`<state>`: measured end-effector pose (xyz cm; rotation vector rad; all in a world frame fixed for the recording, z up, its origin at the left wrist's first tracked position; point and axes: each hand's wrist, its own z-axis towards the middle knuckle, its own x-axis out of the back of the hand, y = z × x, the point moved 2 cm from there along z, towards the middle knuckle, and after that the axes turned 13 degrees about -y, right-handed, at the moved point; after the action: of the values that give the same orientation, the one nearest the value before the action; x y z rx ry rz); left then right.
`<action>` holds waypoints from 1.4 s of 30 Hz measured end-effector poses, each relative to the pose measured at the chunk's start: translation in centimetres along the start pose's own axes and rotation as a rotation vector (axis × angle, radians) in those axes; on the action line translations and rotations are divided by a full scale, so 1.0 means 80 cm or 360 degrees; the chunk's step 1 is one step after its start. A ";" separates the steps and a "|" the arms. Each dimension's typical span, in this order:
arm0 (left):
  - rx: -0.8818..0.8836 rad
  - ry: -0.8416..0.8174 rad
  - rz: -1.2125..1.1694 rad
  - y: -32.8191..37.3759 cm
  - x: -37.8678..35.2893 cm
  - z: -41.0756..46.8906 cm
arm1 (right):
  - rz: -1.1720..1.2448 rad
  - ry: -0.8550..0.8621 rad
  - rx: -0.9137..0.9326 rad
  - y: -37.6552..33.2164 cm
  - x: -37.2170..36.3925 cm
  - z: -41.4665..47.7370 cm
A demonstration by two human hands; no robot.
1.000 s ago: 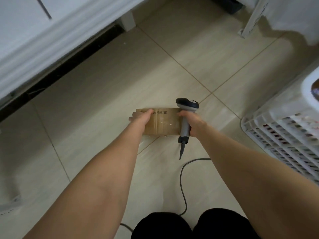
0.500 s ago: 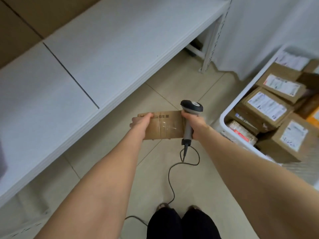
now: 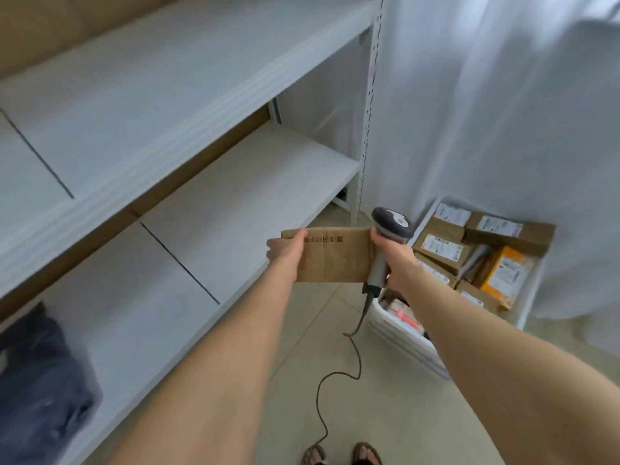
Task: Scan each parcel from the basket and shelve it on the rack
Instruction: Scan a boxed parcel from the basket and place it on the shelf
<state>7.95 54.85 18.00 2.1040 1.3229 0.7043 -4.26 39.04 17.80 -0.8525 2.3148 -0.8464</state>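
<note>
Two rack shelves (image 3: 251,196), tiled floor (image 3: 385,414), white curtain (image 3: 503,112)

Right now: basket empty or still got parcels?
Still loaded. The white basket holds several labelled cardboard parcels and an orange one; how many lie underneath cannot be told.

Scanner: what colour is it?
The scanner has a dark grey head and a lighter grey handle; head view shows it.
</note>
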 end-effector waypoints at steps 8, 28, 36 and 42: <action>-0.0312 0.0012 0.0049 0.150 -0.010 -0.136 | 0.0155 -0.0029 0.0279 -0.145 -0.013 -0.117; -0.0805 -0.0016 -0.0689 0.340 0.126 -0.215 | 0.0218 -0.0694 0.0532 -0.297 -0.178 -0.137; -0.0888 -0.0109 -0.0954 0.420 0.176 -0.134 | 0.0084 -0.0705 0.0682 -0.358 -0.269 -0.069; -0.0646 -0.0156 -0.0748 0.485 0.171 -0.091 | -0.0061 -0.0708 0.0756 -0.402 -0.306 -0.025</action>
<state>32.46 54.53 51.81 1.4213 1.4092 0.5943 22.67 37.60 47.94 -0.7763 1.6279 -1.0435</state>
